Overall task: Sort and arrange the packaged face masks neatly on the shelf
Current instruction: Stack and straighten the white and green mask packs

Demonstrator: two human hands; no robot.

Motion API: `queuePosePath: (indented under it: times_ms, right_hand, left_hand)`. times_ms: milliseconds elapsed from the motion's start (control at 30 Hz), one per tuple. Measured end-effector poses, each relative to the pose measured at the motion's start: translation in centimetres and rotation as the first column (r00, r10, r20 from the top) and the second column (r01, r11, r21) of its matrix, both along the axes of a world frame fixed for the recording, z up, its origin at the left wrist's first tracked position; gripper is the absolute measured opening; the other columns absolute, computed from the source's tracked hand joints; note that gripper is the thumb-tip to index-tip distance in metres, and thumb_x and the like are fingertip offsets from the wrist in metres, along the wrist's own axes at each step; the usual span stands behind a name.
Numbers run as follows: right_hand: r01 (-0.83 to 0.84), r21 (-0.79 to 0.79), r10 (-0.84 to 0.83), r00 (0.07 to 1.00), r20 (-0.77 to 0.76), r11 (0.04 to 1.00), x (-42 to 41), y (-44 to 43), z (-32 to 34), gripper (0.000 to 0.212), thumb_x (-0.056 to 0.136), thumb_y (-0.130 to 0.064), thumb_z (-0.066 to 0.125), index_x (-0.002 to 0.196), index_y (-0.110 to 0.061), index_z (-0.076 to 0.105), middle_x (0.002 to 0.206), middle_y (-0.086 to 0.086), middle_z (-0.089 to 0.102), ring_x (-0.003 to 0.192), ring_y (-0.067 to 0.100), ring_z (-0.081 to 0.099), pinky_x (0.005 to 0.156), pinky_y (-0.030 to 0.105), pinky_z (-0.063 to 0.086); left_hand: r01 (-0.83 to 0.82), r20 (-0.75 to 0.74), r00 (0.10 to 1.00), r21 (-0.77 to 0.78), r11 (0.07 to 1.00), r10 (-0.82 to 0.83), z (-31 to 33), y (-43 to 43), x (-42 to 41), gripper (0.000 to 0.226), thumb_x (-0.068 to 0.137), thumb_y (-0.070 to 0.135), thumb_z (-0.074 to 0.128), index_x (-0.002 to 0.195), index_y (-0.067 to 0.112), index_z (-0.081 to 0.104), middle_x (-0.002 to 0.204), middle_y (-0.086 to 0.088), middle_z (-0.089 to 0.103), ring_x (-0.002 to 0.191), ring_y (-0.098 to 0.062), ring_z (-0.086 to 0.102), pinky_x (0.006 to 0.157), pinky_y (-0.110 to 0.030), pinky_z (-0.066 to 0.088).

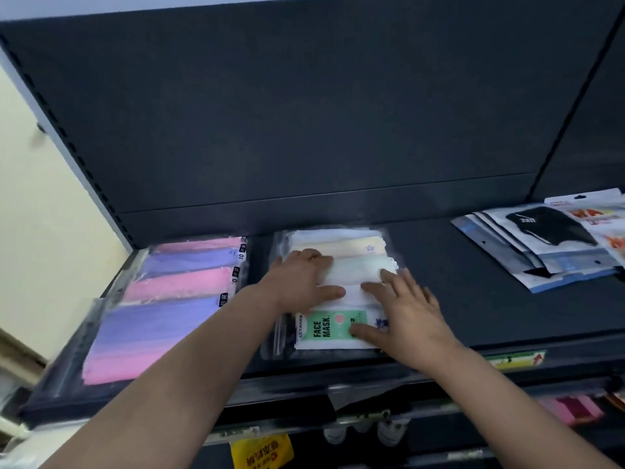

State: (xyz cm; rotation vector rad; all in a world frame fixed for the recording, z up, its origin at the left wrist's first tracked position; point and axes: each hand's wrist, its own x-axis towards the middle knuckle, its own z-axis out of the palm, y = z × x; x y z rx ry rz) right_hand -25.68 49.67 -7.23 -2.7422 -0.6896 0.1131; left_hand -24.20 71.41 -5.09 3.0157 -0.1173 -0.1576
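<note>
Face mask packs [358, 269] lie in a pile in the middle of the shelf [473, 299], and both hands rest on top of them. The left hand [301, 277] lies flat on the left part of the pile, with its fingers straight and its thumb out to the side. The right hand [409, 308] lies flat on the right part, with its fingers spread wide and its thumb at the edge of a green label [329, 328] that says FACE MASK. Neither hand grips anything. The packs in this pile are pale and sit in clear bags. Just to the left is a row of pink and purple packs [162, 299], each one partly over the next. Well off to the right is a loose heap of flat packs [541, 252], and one shows a black mask. A dark back wall [304, 113] stands behind it all. Below the shelf hangs a yellow tag [262, 451].
</note>
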Motion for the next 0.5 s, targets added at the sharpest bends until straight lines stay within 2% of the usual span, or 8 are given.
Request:
queuePosePath:
  times_ms: [100, 200, 300, 400, 500]
  right_hand:
    - [0.067, -0.002, -0.067, 0.996, -0.051, 0.998, 0.4, 0.5, -0.3, 0.081, 0.080, -0.074, 0.043, 0.147, -0.039, 0.016, 0.160, -0.001, -0.006, 0.146, 0.030, -0.014, 0.118, 0.052, 0.007]
    - [0.091, 0.021, -0.088, 0.993, -0.084, 0.996, 0.9, 0.7, -0.3, 0.086, 0.076, -0.076, 0.046, 0.147, -0.041, 0.014, 0.160, -0.001, -0.011, 0.145, 0.031, -0.016, 0.118, 0.050, 0.011]
    - [0.132, 0.064, -0.123, 0.984, -0.125, 0.989, 1.2, 0.6, 0.0, 0.093, 0.069, -0.077, 0.054, 0.147, -0.045, 0.015, 0.159, -0.001, -0.014, 0.146, 0.031, -0.013, 0.117, 0.048, 0.013]
    - [0.137, 0.059, -0.130, 0.985, -0.115, 0.989, 1.3, 0.4, 0.1, 0.094, 0.065, -0.078, 0.058, 0.145, -0.046, 0.019, 0.160, -0.002, -0.005, 0.147, 0.029, -0.001, 0.118, 0.044, 0.014]
    - [0.122, 0.015, -0.119, 0.987, -0.111, 0.992, 1.4, 0.4, 0.2, 0.095, 0.064, -0.080, 0.056, 0.145, -0.046, 0.019, 0.160, -0.004, 0.001, 0.146, 0.028, 0.003, 0.118, 0.045, 0.016]
  left_hand:
    - [0.030, -0.031, 0.999, -0.006, 1.000, -0.030, 0.1, 0.1, 0.4, 0.077, 0.088, 0.067, 0.041, 0.152, 0.032, 0.017, 0.163, 0.003, 0.004, 0.150, -0.019, 0.002, 0.119, -0.054, 0.004]
    - [-0.011, -0.063, 0.998, -0.014, 1.000, 0.011, 0.1, 0.0, 1.2, 0.083, 0.088, 0.071, 0.035, 0.154, 0.030, 0.005, 0.163, 0.001, -0.009, 0.149, -0.022, -0.012, 0.118, -0.055, -0.002]
    - [-0.086, -0.079, 0.993, -0.011, 0.996, 0.085, 0.3, -0.1, 2.4, 0.086, 0.086, 0.074, 0.032, 0.153, 0.029, 0.004, 0.163, 0.000, -0.005, 0.150, -0.025, -0.008, 0.117, -0.057, 0.000]
    - [-0.018, -0.121, 0.992, 0.019, 1.000, 0.020, -0.1, -0.4, 2.7, 0.078, 0.086, 0.073, 0.031, 0.151, 0.032, 0.018, 0.162, 0.002, 0.009, 0.149, -0.021, 0.006, 0.115, -0.059, 0.004]
    - [0.001, -0.051, 0.999, 0.011, 1.000, 0.000, -0.4, -0.3, 3.1, 0.076, 0.086, 0.072, 0.033, 0.149, 0.032, 0.022, 0.161, 0.004, 0.012, 0.148, -0.020, 0.010, 0.115, -0.060, 0.006]
